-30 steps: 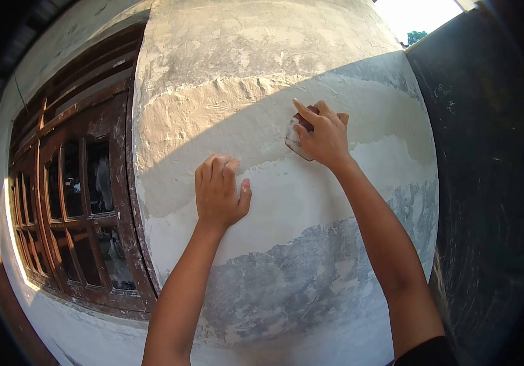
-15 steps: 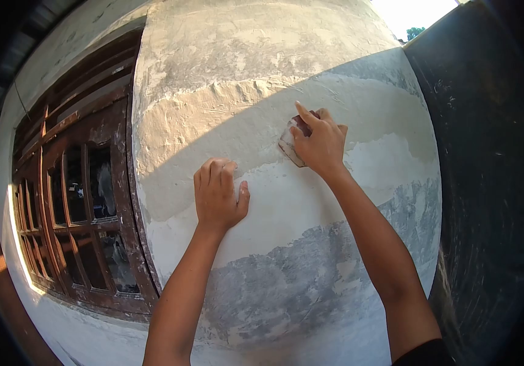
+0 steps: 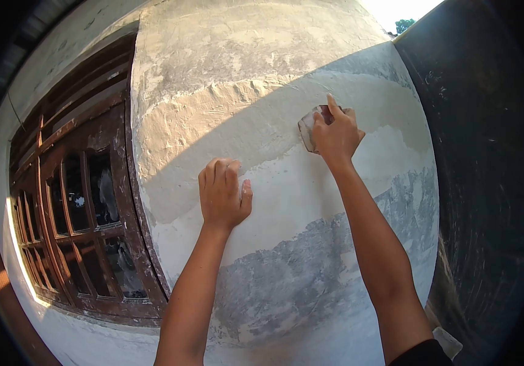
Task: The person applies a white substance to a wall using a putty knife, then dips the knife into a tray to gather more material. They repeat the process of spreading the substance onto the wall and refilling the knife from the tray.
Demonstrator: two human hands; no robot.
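My right hand [image 3: 340, 135] grips a flat, plaster-smeared hand tool [image 3: 308, 127] with a dark reddish grip; its exact kind is hard to tell. The tool is held against the wall [image 3: 268, 213], on the damp-looking plaster band in the shade. Lower and to the left, my left hand [image 3: 224, 194] rests against the wall where the beige band meets a whiter one. Its fingers are bent with the thumb apart, and pale plaster shows at the fingertips. Nothing held shows in it.
A brown wooden window [image 3: 85, 201] with slatted top and small panes stands at the left. A dark panel [image 3: 481, 165] borders the wall on the right. Sunlight falls across the upper left wall. A pale object [image 3: 448, 343] shows beside my right sleeve.
My right hand has moved to the right with the tool along the wall. My left hand stays at nearly the same place, and the view has shifted slightly.
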